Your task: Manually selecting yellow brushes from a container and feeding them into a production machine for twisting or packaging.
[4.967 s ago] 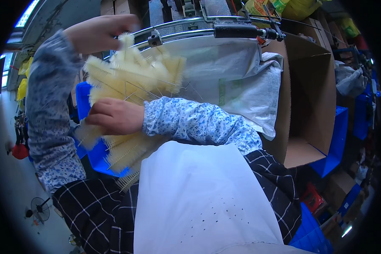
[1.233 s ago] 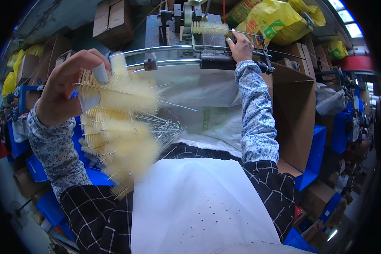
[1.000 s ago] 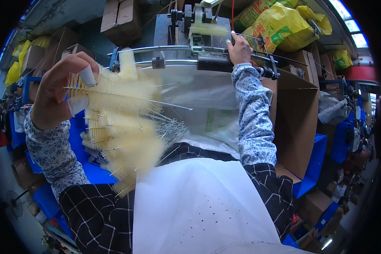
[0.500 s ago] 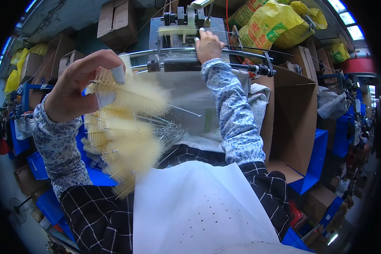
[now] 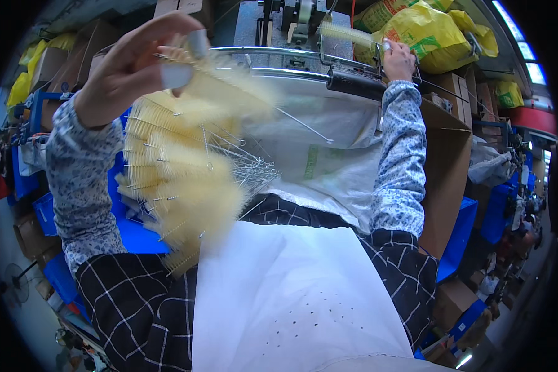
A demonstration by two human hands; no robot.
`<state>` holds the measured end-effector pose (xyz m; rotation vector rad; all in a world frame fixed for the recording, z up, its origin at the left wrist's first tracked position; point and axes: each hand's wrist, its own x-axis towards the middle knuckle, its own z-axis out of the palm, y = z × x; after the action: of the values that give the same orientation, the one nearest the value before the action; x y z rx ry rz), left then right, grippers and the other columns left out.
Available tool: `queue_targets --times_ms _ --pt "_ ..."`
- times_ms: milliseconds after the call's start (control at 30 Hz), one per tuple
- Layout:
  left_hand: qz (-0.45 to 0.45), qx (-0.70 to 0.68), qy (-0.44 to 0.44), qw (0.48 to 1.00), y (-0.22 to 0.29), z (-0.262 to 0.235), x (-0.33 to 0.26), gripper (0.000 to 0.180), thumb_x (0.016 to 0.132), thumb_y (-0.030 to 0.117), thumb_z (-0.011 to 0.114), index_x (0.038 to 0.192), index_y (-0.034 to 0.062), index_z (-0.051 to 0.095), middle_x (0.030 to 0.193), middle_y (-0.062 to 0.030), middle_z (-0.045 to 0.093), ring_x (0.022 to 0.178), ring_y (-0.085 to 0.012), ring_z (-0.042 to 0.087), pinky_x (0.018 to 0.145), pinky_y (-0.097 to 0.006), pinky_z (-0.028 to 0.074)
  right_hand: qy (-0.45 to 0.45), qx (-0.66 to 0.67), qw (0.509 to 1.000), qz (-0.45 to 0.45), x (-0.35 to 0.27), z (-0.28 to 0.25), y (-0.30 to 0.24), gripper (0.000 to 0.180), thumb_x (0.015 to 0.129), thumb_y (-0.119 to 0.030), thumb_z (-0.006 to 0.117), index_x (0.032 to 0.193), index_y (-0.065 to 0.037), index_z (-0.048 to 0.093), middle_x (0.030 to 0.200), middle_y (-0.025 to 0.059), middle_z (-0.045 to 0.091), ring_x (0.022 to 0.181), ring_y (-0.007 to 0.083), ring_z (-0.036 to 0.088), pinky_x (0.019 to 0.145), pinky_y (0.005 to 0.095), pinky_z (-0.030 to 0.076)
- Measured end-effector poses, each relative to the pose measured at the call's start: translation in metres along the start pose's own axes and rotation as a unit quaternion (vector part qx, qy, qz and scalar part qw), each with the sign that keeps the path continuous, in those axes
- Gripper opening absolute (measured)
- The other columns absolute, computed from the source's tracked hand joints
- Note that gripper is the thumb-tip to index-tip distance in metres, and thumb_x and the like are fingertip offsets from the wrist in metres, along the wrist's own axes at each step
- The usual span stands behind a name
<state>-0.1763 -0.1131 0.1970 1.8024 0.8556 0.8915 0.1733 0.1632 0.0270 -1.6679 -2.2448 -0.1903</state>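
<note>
My left hand (image 5: 133, 65) is raised at the upper left, shut on a big fanned bundle of pale yellow bristle brushes (image 5: 183, 164) whose twisted wire stems (image 5: 251, 167) point right. My right hand (image 5: 400, 59) reaches far up to the machine (image 5: 304, 18) and pinches a single pale yellow brush (image 5: 347, 34) lying level at its metal frame. A black-handled bar (image 5: 359, 84) runs just under that hand. A white woven sack (image 5: 316, 149) hangs open below the curved steel rail (image 5: 260, 53).
A brown cardboard box (image 5: 446, 161) stands open to the right of the sack. Yellow bags (image 5: 431, 34) pile up behind the machine. Blue crates (image 5: 46, 214) sit at the left and lower right. My white apron (image 5: 291, 297) fills the lower middle.
My right hand has shifted right along the machine with the single brush. My left hand has lifted the bundle higher; five seconds ago both hands were on the bundle.
</note>
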Motion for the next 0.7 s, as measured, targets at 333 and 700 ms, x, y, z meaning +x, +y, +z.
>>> queue_targets --times_ms 333,700 --pt "-0.014 -0.074 -0.031 0.997 -0.013 0.013 0.012 0.046 0.079 0.021 0.053 0.12 0.0091 0.036 0.104 -0.0086 0.046 0.087 -0.0168 0.054 0.074 -0.028 0.049 -0.143 0.035 0.968 -0.202 -0.005 -0.074 0.077 0.022 0.078 -0.014 0.049 0.099 -0.015 0.056 0.095 0.0052 0.056 0.09 0.0239 0.049 0.079 0.0331 0.039" --pt "-0.165 0.088 -0.034 0.982 -0.025 0.062 0.055 0.044 0.073 0.004 0.06 0.111 0.0123 0.039 0.098 -0.0089 0.048 0.07 -0.011 0.055 0.063 -0.019 0.049 -0.535 0.658 0.521 -0.098 -0.121 -0.121 -0.105 0.03 0.086 -0.022 0.042 0.109 -0.004 0.047 0.094 0.0057 0.054 0.082 0.0153 0.053 0.073 0.0269 0.044"
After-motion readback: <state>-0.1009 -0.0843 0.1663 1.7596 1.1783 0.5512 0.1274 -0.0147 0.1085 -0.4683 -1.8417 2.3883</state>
